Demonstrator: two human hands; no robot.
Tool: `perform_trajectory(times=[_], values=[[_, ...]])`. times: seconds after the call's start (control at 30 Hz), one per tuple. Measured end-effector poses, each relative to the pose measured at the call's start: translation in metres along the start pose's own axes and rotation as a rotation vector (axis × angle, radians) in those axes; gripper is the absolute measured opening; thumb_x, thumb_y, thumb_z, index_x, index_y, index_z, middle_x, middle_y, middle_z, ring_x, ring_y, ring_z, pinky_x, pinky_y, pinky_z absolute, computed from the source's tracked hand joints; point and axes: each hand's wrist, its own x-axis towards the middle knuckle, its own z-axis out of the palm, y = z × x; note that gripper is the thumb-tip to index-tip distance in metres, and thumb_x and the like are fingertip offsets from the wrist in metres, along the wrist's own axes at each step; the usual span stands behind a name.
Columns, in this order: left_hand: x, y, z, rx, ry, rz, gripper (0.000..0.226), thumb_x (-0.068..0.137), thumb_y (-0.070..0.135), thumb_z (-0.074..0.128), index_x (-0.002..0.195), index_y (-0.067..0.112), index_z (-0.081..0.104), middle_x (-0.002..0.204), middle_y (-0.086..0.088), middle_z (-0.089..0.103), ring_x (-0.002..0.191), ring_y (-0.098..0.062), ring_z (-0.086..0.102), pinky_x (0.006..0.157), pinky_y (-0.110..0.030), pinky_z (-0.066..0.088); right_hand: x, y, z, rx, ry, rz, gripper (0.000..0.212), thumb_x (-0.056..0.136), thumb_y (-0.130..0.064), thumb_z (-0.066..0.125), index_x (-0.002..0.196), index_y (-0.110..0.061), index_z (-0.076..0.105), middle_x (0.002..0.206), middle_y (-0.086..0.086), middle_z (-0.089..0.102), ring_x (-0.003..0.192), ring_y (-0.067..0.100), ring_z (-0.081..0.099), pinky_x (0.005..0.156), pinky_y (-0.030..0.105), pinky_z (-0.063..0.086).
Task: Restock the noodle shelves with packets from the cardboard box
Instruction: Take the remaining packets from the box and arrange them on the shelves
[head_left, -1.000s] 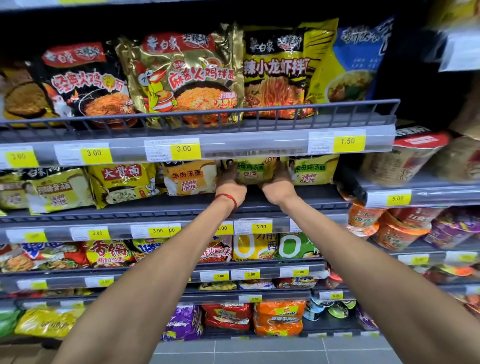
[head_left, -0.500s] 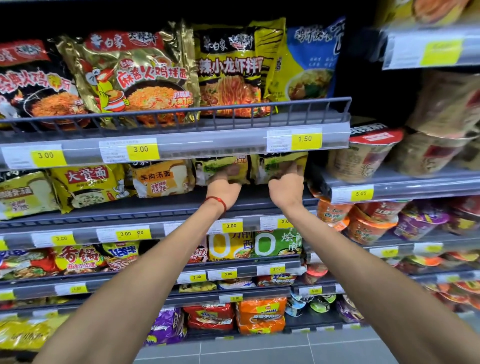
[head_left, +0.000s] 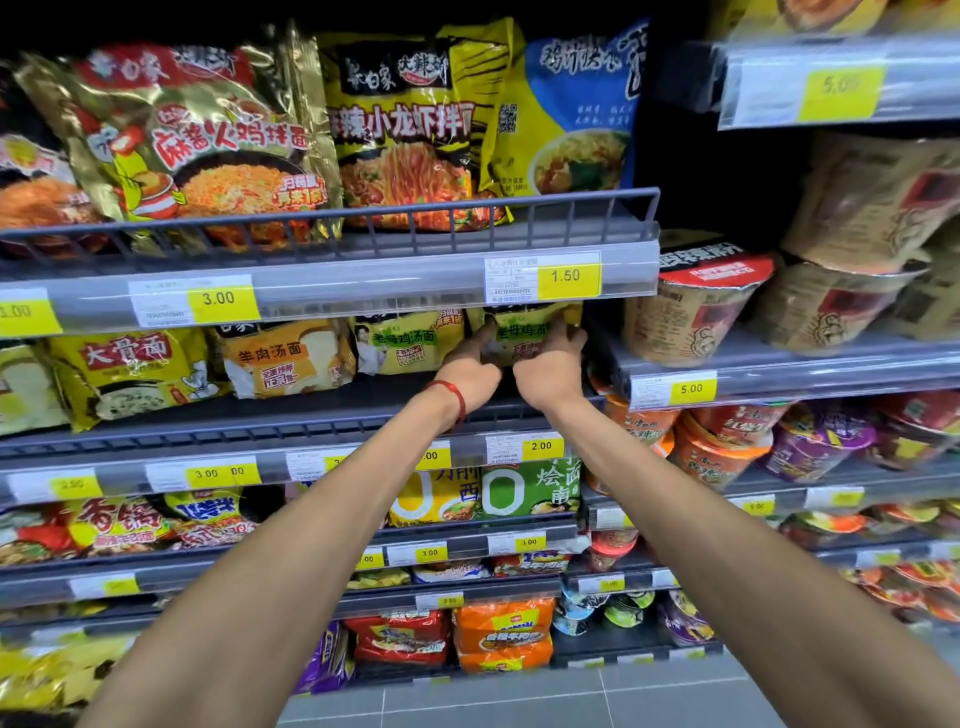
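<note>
My left hand (head_left: 470, 371), with a red band on its wrist, and my right hand (head_left: 550, 366) reach into the second shelf (head_left: 311, 415). Together they hold a yellow-green noodle packet (head_left: 524, 332) at the shelf's right end, the left hand on its left edge and the right hand's fingers on its right side. The packet stands upright under the 1.50 price tag (head_left: 569, 275). A matching packet (head_left: 400, 340) stands just to its left. The cardboard box is out of view.
The top shelf's wire rail (head_left: 363, 213) fronts large noodle packets (head_left: 405, 130) just above my hands. Cup noodles (head_left: 691, 306) fill the shelving to the right. Lower shelves hold more packets (head_left: 501, 629) above the grey floor tiles (head_left: 545, 696).
Both hands moved right along the second shelf, from the two side-by-side packets to the rightmost one. The view shifted right and closer.
</note>
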Motion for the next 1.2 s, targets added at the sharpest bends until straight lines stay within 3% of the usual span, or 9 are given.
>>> perform_trajectory(times=[0.1,0.17,0.43,0.53,0.67,0.77,0.9,1.07,1.2], values=[[0.003,0.001,0.002,0.048,0.027,-0.013,0.076,0.091,-0.003,0.047,0.157,0.026,0.021,0.154,-0.009,0.038,0.124,-0.029,0.052,0.094,-0.032,0.048,-0.004,0.002,-0.002,0.012,-0.036,-0.025,0.088,0.074,-0.008,0.064,0.154,-0.011,0.026,0.157,0.022,0.011,0.142,0.04,0.031,0.117,0.038,0.031],[0.003,-0.001,0.006,0.031,0.065,-0.029,0.076,0.09,-0.003,0.047,0.157,0.024,0.023,0.154,-0.009,0.039,0.129,-0.03,0.049,0.103,-0.037,0.046,-0.006,0.001,-0.005,0.011,-0.059,-0.046,0.089,0.075,-0.007,0.064,0.155,-0.013,0.026,0.158,0.02,0.009,0.141,0.04,0.032,0.117,0.038,0.032],[0.001,-0.001,0.009,0.13,0.096,-0.066,0.077,0.09,0.005,0.054,0.157,0.022,0.021,0.154,-0.01,0.038,0.134,-0.03,0.044,0.108,-0.036,0.041,-0.011,0.002,-0.025,-0.001,-0.127,-0.06,0.075,0.086,-0.001,0.056,0.154,-0.017,0.029,0.158,0.016,0.013,0.137,0.034,0.037,0.113,0.024,0.027],[-0.003,0.001,0.013,0.13,0.174,-0.03,0.064,0.089,0.005,0.053,0.15,0.015,0.037,0.144,-0.014,0.049,0.124,-0.033,0.052,0.1,-0.034,0.046,-0.013,0.001,-0.032,0.003,-0.143,-0.049,0.073,0.086,0.001,0.054,0.153,-0.017,0.031,0.156,0.016,0.017,0.134,0.033,0.04,0.11,0.023,0.028],[-0.013,-0.001,0.018,0.063,0.313,-0.007,0.038,0.088,0.001,0.053,0.125,0.006,0.061,0.122,-0.016,0.064,0.108,-0.034,0.061,0.083,-0.024,0.044,-0.018,-0.001,-0.035,0.012,-0.164,-0.045,0.076,0.086,0.002,0.054,0.155,-0.016,0.028,0.158,0.016,0.015,0.137,0.031,0.036,0.112,0.021,0.024],[-0.012,0.002,0.015,0.06,0.205,-0.031,0.062,0.087,0.005,0.055,0.147,0.019,0.045,0.141,-0.01,0.053,0.122,-0.032,0.054,0.1,-0.031,0.046,-0.02,-0.003,-0.038,0.017,-0.178,-0.048,0.074,0.087,0.003,0.052,0.154,-0.017,0.029,0.158,0.015,0.015,0.138,0.031,0.034,0.112,0.021,0.024],[-0.006,0.007,0.014,0.169,0.087,-0.05,0.077,0.09,0.007,0.054,0.157,0.025,0.021,0.156,-0.008,0.037,0.132,-0.032,0.047,0.105,-0.033,0.043,-0.022,-0.003,-0.044,-0.053,-0.253,-0.057,0.064,0.089,0.003,0.05,0.151,-0.006,0.034,0.154,0.018,0.025,0.136,0.032,0.038,0.106,0.021,0.029],[-0.008,0.002,0.015,0.184,0.079,-0.027,0.077,0.09,0.006,0.054,0.157,0.024,0.021,0.159,-0.006,0.032,0.138,-0.03,0.042,0.11,-0.033,0.039,-0.027,-0.005,-0.044,-0.039,-0.235,-0.095,0.071,0.087,0.005,0.05,0.154,-0.011,0.029,0.152,0.019,0.028,0.134,0.034,0.04,0.109,0.025,0.031],[-0.013,0.002,0.009,0.217,0.108,0.007,0.071,0.093,0.01,0.056,0.156,0.023,0.027,0.151,-0.009,0.044,0.131,-0.03,0.048,0.105,-0.026,0.04,-0.033,-0.008,-0.049,-0.079,-0.253,-0.082,0.047,0.088,0.005,0.047,0.135,0.005,0.049,0.135,0.024,0.051,0.124,0.038,0.05,0.101,0.033,0.04]])
